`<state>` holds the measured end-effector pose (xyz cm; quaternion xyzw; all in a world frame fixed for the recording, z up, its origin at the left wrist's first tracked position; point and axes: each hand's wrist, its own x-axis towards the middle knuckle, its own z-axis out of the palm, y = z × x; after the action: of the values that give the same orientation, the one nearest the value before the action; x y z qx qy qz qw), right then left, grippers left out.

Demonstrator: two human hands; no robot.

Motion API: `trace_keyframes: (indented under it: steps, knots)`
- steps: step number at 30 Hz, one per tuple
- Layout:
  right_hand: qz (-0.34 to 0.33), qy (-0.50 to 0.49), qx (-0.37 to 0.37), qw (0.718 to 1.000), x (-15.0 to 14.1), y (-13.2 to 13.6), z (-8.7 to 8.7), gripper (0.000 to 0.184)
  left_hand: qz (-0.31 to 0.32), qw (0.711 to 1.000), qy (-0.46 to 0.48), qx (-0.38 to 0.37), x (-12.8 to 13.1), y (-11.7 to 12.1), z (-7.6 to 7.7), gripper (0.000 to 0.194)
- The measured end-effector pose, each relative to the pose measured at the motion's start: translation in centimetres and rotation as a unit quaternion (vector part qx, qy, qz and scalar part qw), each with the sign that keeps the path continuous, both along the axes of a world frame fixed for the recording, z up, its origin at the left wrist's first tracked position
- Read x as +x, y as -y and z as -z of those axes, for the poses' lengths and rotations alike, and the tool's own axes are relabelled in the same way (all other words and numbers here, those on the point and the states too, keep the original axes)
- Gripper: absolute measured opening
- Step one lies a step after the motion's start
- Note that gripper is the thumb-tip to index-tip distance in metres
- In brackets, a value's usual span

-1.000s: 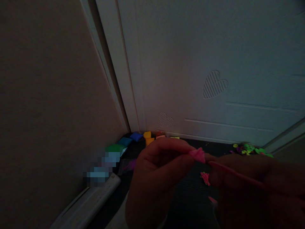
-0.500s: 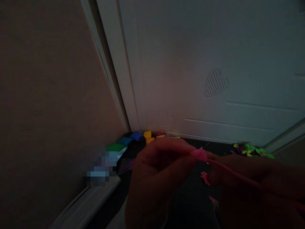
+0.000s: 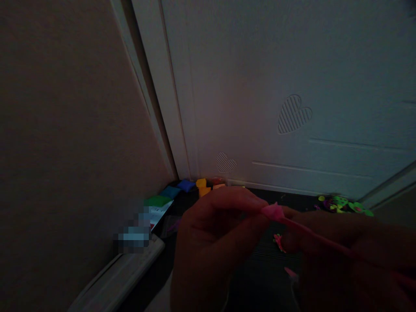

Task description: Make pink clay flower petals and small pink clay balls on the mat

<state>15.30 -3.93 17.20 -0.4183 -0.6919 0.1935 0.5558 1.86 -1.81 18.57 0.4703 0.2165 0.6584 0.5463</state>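
Note:
A soft pink strip (image 3: pixel 316 236), apparently modelling clay, stretches between my hands above the dark work surface. Its left end is a small pleated, flared tip (image 3: pixel 274 212), which my left hand (image 3: pixel 211 247) pinches between thumb and index finger. My right hand (image 3: pixel 351 255), deep in shadow, is closed around the strip, its fingertips close to the flared tip. Below and between the hands lie a small pink-red piece with several lobes (image 3: pixel 278 242) and a pink pointed piece (image 3: pixel 290 272). Dim light hides most of the right fingers.
Colored packets, including blue (image 3: pixel 186 186), green (image 3: pixel 158 200) and orange (image 3: pixel 204 191) ones, line the back left. Green and yellow shaped pieces (image 3: pixel 344 204) lie at the back right. A white panel with embossed hearts (image 3: pixel 294 115) rises behind; a pale bar-shaped object (image 3: pixel 130 268) is at left.
Both hands keep nearly the same pose. The flared pink tip and the fingers pinching it have shifted very slightly right.

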Motion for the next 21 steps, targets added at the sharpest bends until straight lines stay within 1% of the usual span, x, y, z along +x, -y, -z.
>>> trace_keyframes:
  steps: [6, 9, 13, 21]
  knots:
    - [-0.014, 0.009, -0.003, 1.000, -0.16, -0.07, -0.13, 0.020, -0.017, 1.000, 0.006, 0.022, 0.07, 0.19, 0.05, 0.019]
    - [-0.015, 0.020, -0.007, 1.000, -0.22, -0.11, -0.24, 0.018, -0.032, 0.999, 0.003, 0.021, 0.04, 0.22, 0.04, 0.017]
    - [-0.021, 0.047, -0.011, 0.999, -0.08, 0.15, -0.49, 0.021, -0.041, 0.999, 0.004, 0.016, 0.06, 0.26, -0.17, 0.016]
    - [-0.045, 0.079, 0.007, 0.996, -0.13, 0.56, -0.41, 0.016, -0.049, 0.999, 0.019, 0.001, 0.25, 0.29, -0.60, 0.010]
